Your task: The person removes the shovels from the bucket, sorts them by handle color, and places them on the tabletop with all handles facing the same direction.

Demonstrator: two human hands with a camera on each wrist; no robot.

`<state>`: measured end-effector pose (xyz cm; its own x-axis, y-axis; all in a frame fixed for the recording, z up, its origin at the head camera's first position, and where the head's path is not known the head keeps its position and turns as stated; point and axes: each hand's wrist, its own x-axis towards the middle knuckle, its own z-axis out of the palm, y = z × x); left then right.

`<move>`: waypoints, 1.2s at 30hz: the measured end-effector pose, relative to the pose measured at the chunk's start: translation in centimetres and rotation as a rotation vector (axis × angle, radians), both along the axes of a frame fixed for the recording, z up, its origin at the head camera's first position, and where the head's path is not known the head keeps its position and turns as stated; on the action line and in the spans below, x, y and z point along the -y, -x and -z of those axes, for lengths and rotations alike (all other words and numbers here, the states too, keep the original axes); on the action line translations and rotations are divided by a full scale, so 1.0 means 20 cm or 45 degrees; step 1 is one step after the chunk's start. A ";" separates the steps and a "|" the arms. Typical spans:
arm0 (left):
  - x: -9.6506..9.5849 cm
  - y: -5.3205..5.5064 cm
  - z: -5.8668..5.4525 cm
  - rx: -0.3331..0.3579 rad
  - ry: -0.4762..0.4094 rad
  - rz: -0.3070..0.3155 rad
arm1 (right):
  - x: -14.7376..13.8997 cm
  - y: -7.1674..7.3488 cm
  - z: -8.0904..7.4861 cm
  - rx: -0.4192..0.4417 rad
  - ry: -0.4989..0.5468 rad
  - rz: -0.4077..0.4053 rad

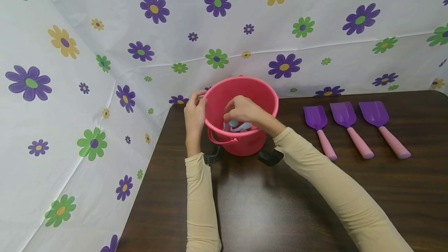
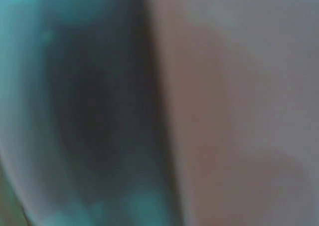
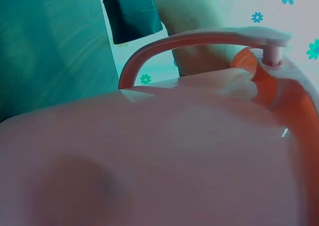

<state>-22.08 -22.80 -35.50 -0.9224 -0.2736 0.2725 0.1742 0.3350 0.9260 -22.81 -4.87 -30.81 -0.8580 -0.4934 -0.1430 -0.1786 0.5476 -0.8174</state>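
Note:
A pink bucket [image 1: 244,145] stands upright on the dark wooden table. My left hand [image 1: 196,112] grips its left rim, the fingers bent over the edge. Inside the bucket is my right hand [image 1: 242,109], fingers curled downward at several small light-blue and white pieces [image 1: 241,126]. Whether those fingertips hold a piece is hidden. The bucket's handle [image 1: 221,139] hangs down at the front left. In the right wrist view the bucket wall [image 3: 149,151] fills the lower part, with the handle [image 3: 199,39] arching above it. The left wrist view is too blurred to read.
Three purple shovels with pink handles lie in a row to the right of the bucket: a left one [image 1: 316,118], a middle one [image 1: 343,114] and a right one [image 1: 374,112]. A white flower-patterned sheet [image 1: 168,38] covers the walls behind and to the left.

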 end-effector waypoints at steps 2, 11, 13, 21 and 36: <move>0.00 0.00 0.00 -0.006 0.001 0.000 | 0.00 0.00 0.00 0.004 0.003 -0.009; 0.00 0.00 -0.01 0.021 -0.013 -0.002 | -0.02 0.00 0.01 0.075 0.119 -0.019; 0.00 0.00 -0.01 0.023 -0.013 -0.001 | -0.03 0.00 0.01 0.087 0.156 -0.014; -0.01 0.00 -0.01 0.009 -0.007 -0.014 | -0.05 -0.01 0.01 0.209 0.396 0.087; 0.00 0.01 0.00 0.018 -0.009 -0.015 | -0.07 0.01 -0.03 0.526 0.703 0.312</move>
